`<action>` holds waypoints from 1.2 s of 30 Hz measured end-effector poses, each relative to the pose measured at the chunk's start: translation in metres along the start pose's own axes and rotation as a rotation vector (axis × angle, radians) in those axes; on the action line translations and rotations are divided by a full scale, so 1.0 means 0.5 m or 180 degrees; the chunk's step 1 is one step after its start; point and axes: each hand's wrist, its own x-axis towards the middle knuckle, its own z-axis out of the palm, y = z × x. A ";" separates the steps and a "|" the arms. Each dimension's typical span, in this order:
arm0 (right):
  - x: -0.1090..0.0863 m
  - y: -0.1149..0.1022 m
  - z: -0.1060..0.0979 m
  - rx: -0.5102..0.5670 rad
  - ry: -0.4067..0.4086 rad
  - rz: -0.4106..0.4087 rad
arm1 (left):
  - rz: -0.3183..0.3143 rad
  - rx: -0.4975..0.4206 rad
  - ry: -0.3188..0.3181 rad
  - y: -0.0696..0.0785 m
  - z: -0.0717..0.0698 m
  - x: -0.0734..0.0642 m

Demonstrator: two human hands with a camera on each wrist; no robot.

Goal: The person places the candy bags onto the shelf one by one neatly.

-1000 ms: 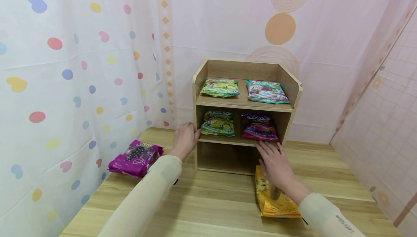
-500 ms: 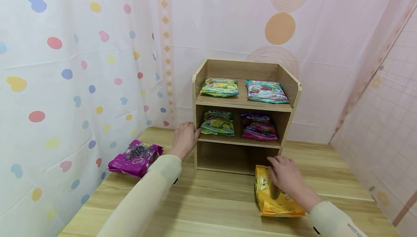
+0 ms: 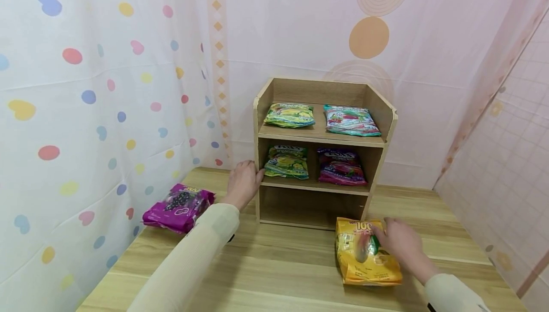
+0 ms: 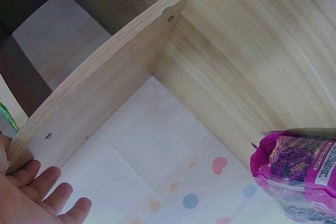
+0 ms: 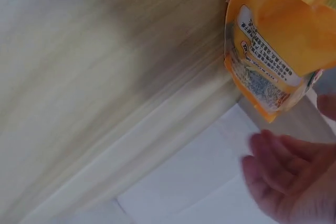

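My left hand [image 3: 243, 182] holds the left side panel of a small wooden shelf [image 3: 315, 186]. In the left wrist view, its fingers [image 4: 47, 184] lie along the panel's outer face. The right hand [image 3: 401, 240] is over the right side of a yellow candy bag [image 3: 364, 259] with a mango picture, which lies on the table before the shelf's right end. Its fingers are loosely bent and grip nothing; the right wrist view shows them just off the orange-yellow bag [image 5: 283, 30]. A purple candy bag [image 3: 180, 208] with a grape picture lies left of the left hand.
On the shelf's top level lie a yellow-green candy bag [image 3: 289, 115] and a teal-white one [image 3: 351, 120]. The middle level carries a green candy bag [image 3: 286, 162] and a dark purple one [image 3: 340, 166]. Patterned curtains [image 3: 128, 88] stand behind and beside the wooden table [image 3: 274, 264].
My right hand has left the middle shelf's edge and moved down and right, past the yellow bag's face to its right side. The left hand has stayed on the shelf.
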 end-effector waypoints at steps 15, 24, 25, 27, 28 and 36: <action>-0.025 0.011 0.007 0.0678 -0.0791 0.0430 | -0.0007 0.0002 -0.0041 0.001 -0.003 -0.002; -0.024 0.001 0.012 0.1462 -0.1102 0.0366 | -0.0031 0.0018 -0.0073 0.004 -0.004 -0.003; -0.024 0.001 0.012 0.1619 -0.1227 0.0401 | -0.0034 0.0018 -0.0077 0.004 -0.004 -0.003; -0.022 0.001 0.011 0.1875 -0.1457 0.0461 | -0.0034 0.0019 -0.0080 0.004 -0.004 -0.003; -0.021 0.001 0.011 0.1962 -0.1565 0.0465 | -0.0035 0.0016 -0.0079 0.004 -0.004 -0.003; -0.018 -0.021 0.028 0.2504 -0.1781 0.0286 | -0.0018 0.0002 -0.0054 0.003 -0.003 -0.002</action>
